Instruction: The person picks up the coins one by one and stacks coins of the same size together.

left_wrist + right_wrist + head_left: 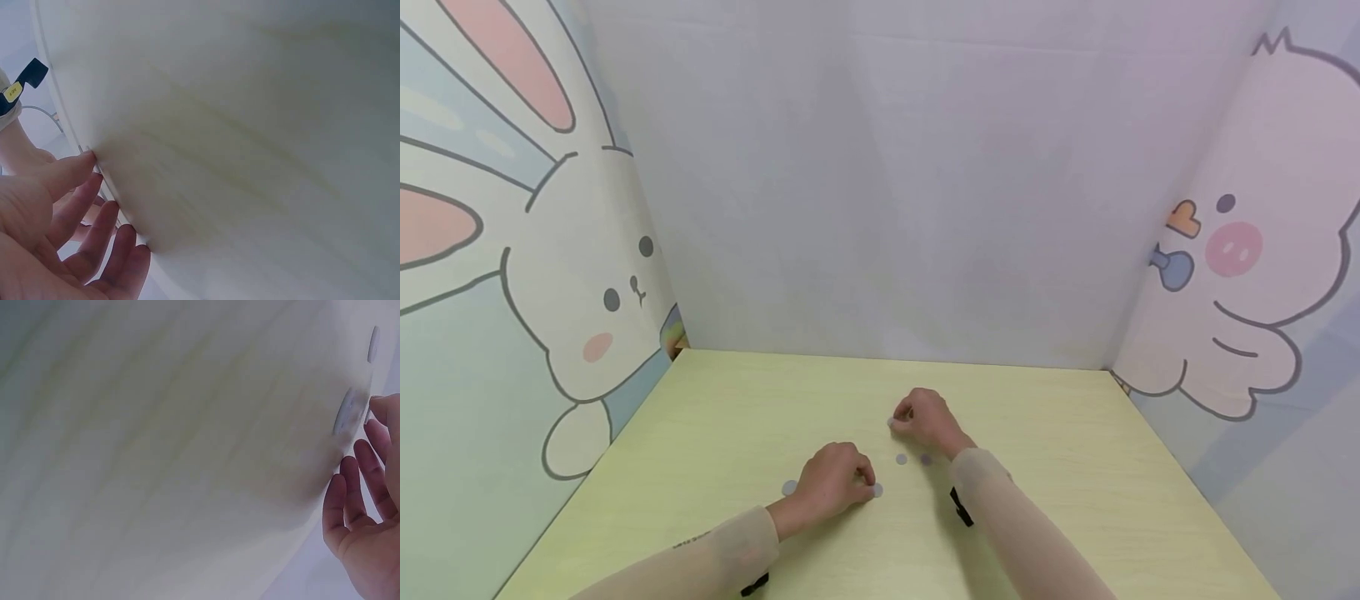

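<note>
Several small grey coins lie on the pale yellow table. My left hand is low over the table, thumb and index fingertip pinching a coin at its edge. Farther back and to the right, my right hand pinches another coin between thumb and forefinger. In the right wrist view its fingertips rest at the table surface beside a flat coin. The left wrist view has the left fingers touching the tabletop, and the coin there is mostly hidden.
Between the hands lie a grey coin and a darker coin in shadow. Left of the left wrist is another coin. A pale cloth wall stands behind the table, with cartoon-printed panels at both sides.
</note>
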Demonstrator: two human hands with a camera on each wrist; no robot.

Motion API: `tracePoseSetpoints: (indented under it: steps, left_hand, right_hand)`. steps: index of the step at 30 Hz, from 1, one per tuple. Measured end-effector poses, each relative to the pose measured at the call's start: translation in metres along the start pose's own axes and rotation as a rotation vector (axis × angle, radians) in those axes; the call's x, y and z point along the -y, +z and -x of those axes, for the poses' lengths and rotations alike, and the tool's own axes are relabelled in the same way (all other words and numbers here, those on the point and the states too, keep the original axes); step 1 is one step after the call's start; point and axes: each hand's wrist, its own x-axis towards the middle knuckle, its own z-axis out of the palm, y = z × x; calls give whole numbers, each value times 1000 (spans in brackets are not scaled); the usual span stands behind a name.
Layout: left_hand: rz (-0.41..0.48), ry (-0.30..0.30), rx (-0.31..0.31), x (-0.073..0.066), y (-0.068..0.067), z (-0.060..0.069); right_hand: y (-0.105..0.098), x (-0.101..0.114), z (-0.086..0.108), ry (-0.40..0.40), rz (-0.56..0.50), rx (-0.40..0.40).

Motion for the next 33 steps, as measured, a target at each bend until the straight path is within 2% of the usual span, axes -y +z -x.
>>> tracePoseSetpoints:
  steps: [15,24,33]
  left_hand:
    - [10,2,1,1,1,0]
    - [10,-14,6,1,0,0]
    - [10,-3,6,1,-1,0]
  right_hand:
    - [-9,0,12,-86,-4,50]
    - [-14,4,22,-155,-15,25]
    - [-19,5,39,-235,-6,-6]
